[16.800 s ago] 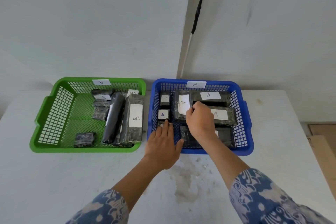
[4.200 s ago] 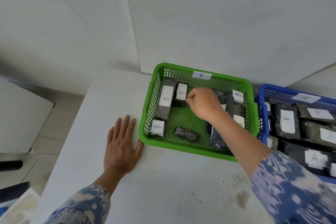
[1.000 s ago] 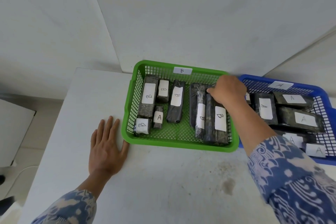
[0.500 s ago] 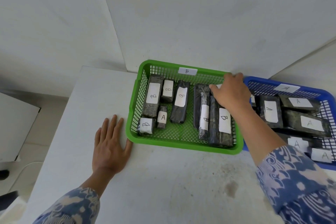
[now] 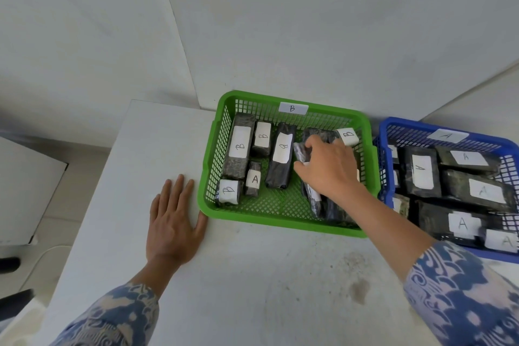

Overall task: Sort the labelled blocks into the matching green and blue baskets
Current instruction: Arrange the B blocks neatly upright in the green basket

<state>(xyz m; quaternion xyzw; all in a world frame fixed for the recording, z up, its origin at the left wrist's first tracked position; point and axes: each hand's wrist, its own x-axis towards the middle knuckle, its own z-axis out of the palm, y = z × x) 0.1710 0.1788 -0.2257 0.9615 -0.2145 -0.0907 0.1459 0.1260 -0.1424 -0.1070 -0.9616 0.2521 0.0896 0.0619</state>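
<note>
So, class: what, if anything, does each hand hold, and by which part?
Right hand pinches a long black wrapped block near its far end in the green plastic basket. Left hand holds nothing.

My right hand (image 5: 330,168) has come off the green basket's (image 5: 283,222) far right corner and dropped toward its middle, where it now closes its grip on a long dark block (image 5: 302,153). The small B block (image 5: 348,136) it covered half a second ago now shows.
</note>
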